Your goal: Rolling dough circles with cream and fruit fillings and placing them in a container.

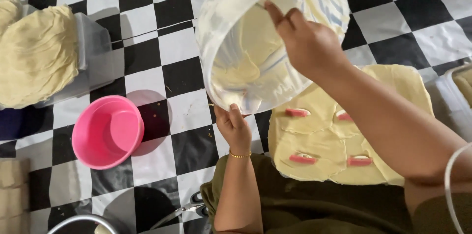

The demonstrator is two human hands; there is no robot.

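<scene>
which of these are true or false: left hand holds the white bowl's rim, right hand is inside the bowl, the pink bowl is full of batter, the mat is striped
1. The left hand holds the lower rim of the white bowl. True.
2. The right hand reaches into the tilted bowl, fingers on the pale yellow batter. True.
3. The pink bowl is full of batter. False: it is empty.
4. The floor mat is striped. False: it is a black and white checkerboard.
5. Pink pieces lie on the dough sheet. True.
</scene>
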